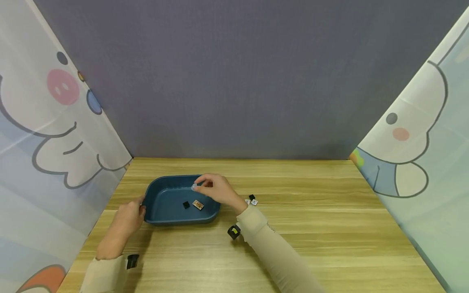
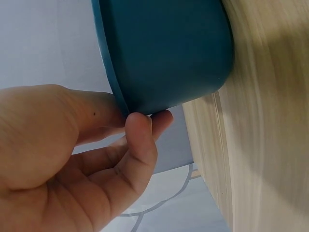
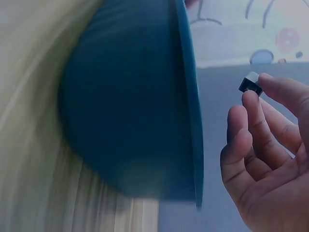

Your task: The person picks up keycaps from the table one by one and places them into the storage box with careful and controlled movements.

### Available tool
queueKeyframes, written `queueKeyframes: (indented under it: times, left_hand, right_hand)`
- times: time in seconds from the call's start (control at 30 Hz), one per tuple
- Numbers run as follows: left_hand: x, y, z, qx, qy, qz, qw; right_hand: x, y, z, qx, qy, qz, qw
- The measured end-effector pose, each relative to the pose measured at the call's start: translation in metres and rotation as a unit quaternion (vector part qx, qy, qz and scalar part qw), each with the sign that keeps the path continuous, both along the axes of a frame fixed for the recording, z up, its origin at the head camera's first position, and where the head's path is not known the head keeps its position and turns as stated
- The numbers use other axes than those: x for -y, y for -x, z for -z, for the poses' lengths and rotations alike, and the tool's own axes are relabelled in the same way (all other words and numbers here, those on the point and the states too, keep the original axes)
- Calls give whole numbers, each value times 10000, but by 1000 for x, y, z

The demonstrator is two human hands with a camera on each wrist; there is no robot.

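A person's left hand (image 1: 128, 217) pinched the left rim of a dark-blue, rounded, plastic-looking tray (image 1: 165, 205), its long axis running side to side on a wood-grain table (image 1: 329, 224). Inside lay a small black square tile (image 1: 186, 204) and a tan rectangular tile (image 1: 198, 204). The right hand (image 1: 220, 190) pinched a small white-and-black block (image 3: 250, 83) above the rim, nothing visible blocking the tray floor below. White tiles (image 1: 254, 202) and a black one sat just right of that wrist.

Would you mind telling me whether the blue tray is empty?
It is not empty: in the head view, a black piece and a tan piece lie inside the tray.
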State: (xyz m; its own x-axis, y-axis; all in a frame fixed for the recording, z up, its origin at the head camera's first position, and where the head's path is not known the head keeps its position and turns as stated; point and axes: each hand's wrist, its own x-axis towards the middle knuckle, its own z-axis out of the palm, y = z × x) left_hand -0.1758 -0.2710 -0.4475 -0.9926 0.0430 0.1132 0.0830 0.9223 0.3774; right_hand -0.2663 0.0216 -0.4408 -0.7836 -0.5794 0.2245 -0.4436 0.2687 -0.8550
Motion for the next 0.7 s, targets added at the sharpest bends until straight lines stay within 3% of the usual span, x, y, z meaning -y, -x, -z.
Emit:
queueKeyframes:
  times: [0.27,0.7]
  left_hand:
    - [-1,1,2,-81,-40,28,10000]
    - [0,0,2,-182,-4,-37,9998]
  right_hand:
    - [30,-5,-2,-31,-197,-153,9997]
    - [32,-8,-5,-87,-298,-115,9995]
